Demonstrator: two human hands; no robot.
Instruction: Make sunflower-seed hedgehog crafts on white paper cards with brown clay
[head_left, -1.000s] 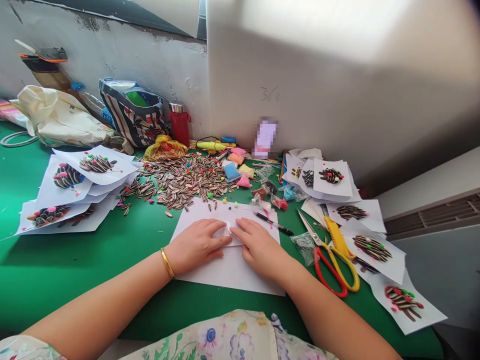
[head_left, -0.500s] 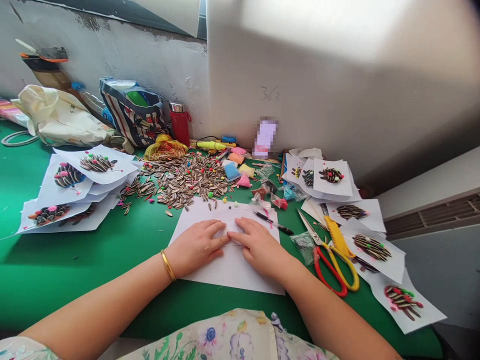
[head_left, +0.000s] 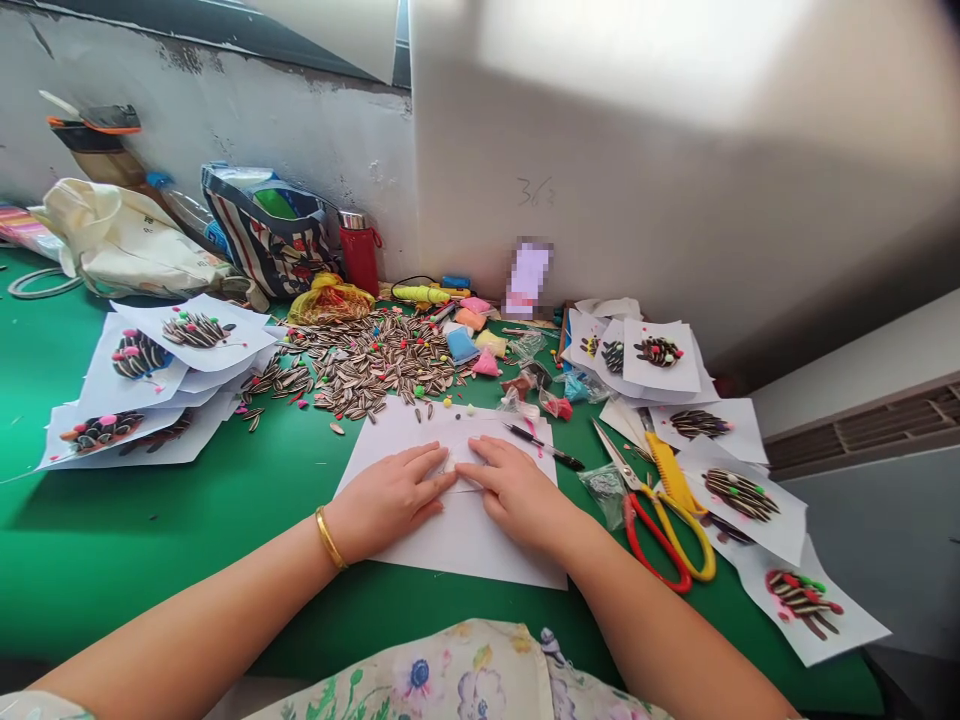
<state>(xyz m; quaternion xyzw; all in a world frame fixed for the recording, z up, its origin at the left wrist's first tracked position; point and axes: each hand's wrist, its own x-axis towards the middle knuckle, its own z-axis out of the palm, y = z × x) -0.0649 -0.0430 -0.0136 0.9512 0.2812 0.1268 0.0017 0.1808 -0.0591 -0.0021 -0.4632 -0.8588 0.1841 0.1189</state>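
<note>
Bare hands meet over white paper on a green counter (head_left: 247, 545). The left hand (head_left: 394, 495), below a gold bracelet (head_left: 328, 538), lies palm down on the left half of the paper (head_left: 465, 550), its fingers slightly apart and pointing inward. The right hand (head_left: 517, 490) mirrors it on the other half, index finger stretched toward the left hand and set apart from the rest. The fingertips of the 2 hands come close together near the middle of the paper; whether they pinch anything small there cannot be told.

A black pen (head_left: 544, 447) lies across the paper's right edge, just beyond the right hand. Small balls (head_left: 448, 402) dot the far edge, in front of a broad heap of striped seeds (head_left: 386, 360). Pouches (head_left: 462, 346) in blue, pink, yellow and other colors sit to the right of the heap.

At right, scissors (head_left: 637, 487) with 1 red and 1 yellow handle loop lie open beside a yellow cutter (head_left: 670, 468). Seed-covered pictures are piled on both sides, the left stack (head_left: 199, 375) near the heap and the right stack (head_left: 754, 435) past the cutter. A red bottle (head_left: 359, 258) stands by the wall.
</note>
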